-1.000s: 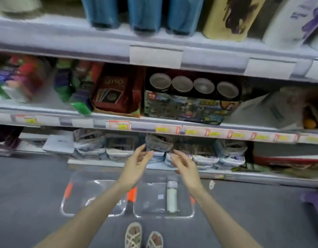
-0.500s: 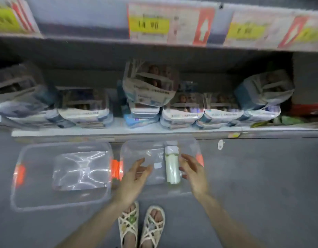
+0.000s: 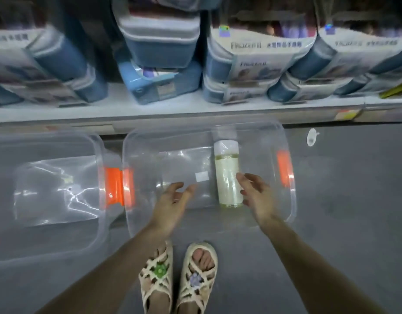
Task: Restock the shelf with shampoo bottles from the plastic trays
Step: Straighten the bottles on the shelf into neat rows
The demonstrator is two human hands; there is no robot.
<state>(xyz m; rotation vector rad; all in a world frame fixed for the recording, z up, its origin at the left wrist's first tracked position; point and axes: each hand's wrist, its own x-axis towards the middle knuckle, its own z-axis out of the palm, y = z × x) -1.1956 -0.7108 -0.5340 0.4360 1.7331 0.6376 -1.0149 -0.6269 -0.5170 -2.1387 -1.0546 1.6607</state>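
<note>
The shampoo bottle [image 3: 228, 175] lies on its side on the bottom of the right-hand plastic tray [image 3: 127, 211], toward that tray's right half. Its long axis runs straight away from the person, with the white cap end toward the shelf [image 3: 150, 111] and the base toward the feet. It is the one bottle in view. The right hand [image 3: 256, 196] is the nearer of the two. It reaches in over the tray's near wall and sits just to the right of the bottle's lower half, palm turned inward toward it. Its fingers [image 3: 244, 179] are spread and only lightly bent, and the leading fingertip is at the bottle's side. Whether it touches the bottle or is just short of it I cannot tell. The hand has closed round nothing yet. The left hand [image 3: 173, 200] is on the bottle's other side, clearly apart from it, over bare tray bottom. It is also slack, with its fingers stretched forward and apart. Because the bottle lies lengthwise to the reach, a grasp across its width from the right looks the natural one, with the thumb going over the top. The second tray [image 3: 100, 152] stands beside the first on the floor [image 3: 342, 200], their orange handles side by side, and both trays are close below the shelf edge.
</note>
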